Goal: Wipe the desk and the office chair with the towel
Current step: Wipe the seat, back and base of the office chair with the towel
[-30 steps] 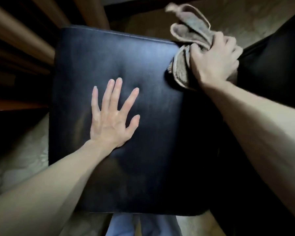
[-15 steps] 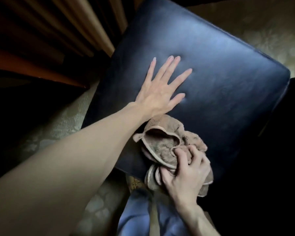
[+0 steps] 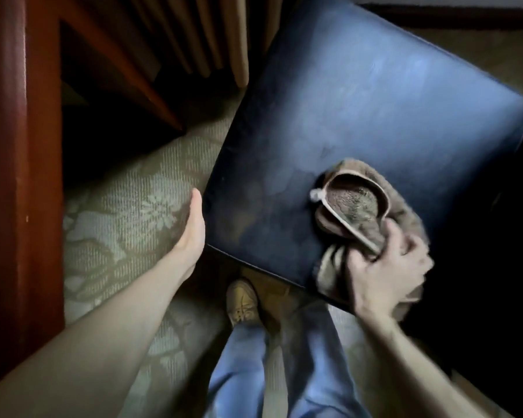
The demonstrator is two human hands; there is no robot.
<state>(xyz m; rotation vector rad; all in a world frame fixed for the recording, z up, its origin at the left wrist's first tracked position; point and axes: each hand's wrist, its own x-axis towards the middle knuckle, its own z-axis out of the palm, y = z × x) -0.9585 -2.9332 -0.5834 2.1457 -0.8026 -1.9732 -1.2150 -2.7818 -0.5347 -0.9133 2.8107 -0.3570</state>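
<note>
One towel (image 3: 363,206) on chair seat (image 3: 360,101)

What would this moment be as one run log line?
phase: wiping chair seat | right hand: grips towel on seat | left hand: at seat edge, fingers hidden

We see a dark blue-black seat (image 3: 360,122), a brown towel (image 3: 357,206) with a pale hem, an olive-beige carpet (image 3: 127,212) patterned with pale flowers, a red-brown desk (image 3: 9,176), light blue trousers (image 3: 242,372) and a tan shoe (image 3: 242,300).
</note>
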